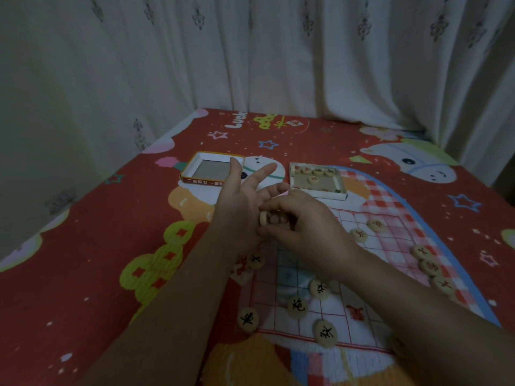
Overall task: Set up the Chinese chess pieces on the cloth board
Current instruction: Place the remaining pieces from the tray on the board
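Note:
A thin cloth board (pixel 292 319) with a red grid lies on the red sheet. Round pale wooden chess pieces sit on it: black-lettered ones near me (pixel 326 333), (pixel 297 307), (pixel 248 319), and red-lettered ones at the far right (pixel 376 224), (pixel 359 235). My left hand (pixel 239 207) is held palm up above the board's far left corner, fingers spread, with pieces (pixel 264 218) stacked on it. My right hand (pixel 301 227) reaches over and pinches those pieces.
A small open box tray (pixel 317 181) with several red-lettered pieces stands beyond the board. Its lid (pixel 211 169) lies upturned to the left. A cartoon-printed red sheet (pixel 83 246) covers the surface. White curtains (pixel 250 51) hang behind and beside.

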A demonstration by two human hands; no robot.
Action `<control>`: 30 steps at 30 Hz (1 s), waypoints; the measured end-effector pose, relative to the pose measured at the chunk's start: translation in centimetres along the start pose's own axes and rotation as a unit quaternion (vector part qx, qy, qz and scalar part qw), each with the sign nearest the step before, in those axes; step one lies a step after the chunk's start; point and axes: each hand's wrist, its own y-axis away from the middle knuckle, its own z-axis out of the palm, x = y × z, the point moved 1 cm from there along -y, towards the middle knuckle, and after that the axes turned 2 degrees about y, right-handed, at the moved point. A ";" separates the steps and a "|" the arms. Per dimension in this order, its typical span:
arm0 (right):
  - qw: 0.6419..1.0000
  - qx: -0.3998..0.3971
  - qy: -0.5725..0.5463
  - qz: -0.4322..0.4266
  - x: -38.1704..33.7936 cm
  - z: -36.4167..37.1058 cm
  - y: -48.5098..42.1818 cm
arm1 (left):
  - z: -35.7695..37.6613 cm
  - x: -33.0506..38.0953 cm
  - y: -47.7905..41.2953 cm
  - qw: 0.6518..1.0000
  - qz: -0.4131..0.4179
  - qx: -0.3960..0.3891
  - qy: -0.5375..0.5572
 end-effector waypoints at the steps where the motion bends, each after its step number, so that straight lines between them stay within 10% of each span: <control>1: 1.000 0.018 -0.013 -0.006 0.1 -0.2 0.0 | 0.0 0.0 0.1 1.000 -0.005 -0.007 -0.001; 13: 0.993 0.114 0.009 0.015 2.3 -3.0 -0.1 | -0.2 -0.9 -0.5 0.955 0.074 0.011 -0.287; 30: 0.997 0.073 0.000 0.028 3.0 -3.6 0.5 | -0.6 -1.0 -0.9 0.959 0.105 0.032 -0.261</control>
